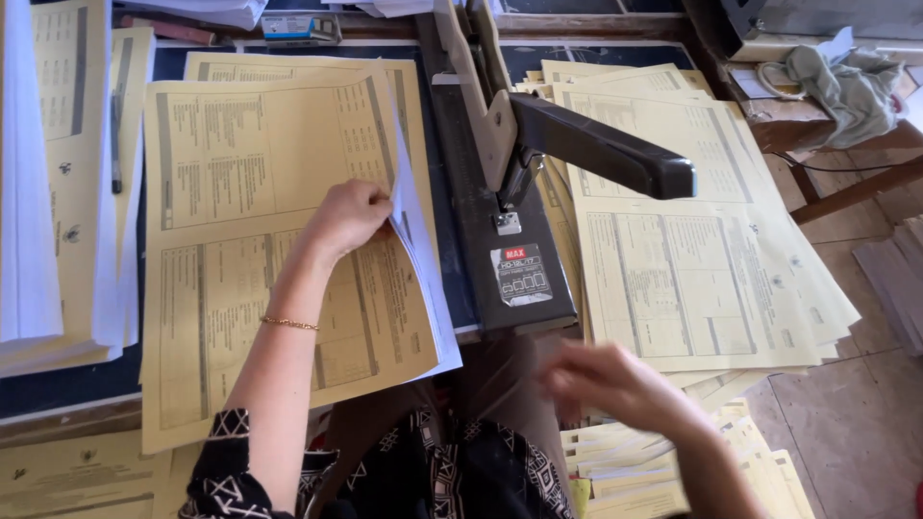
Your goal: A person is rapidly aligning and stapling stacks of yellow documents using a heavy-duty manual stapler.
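Left grip (351, 216) on sheets (288, 250), right blurred.

A dark-topped table (58, 384) fills most of the view. At three o'clock lies a pale tiled floor (856, 423); at one o'clock, wooden furniture (846, 192), perhaps a bench, carries crumpled grey cloth (846, 86).

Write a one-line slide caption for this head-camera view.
Left hand pinches a yellow printed sheet set beside a long-arm stapler; blurred right hand hovers near stacked sheets.

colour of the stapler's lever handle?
Black, on a beige arm; the stapler's lever handle shows clearly in the head view.
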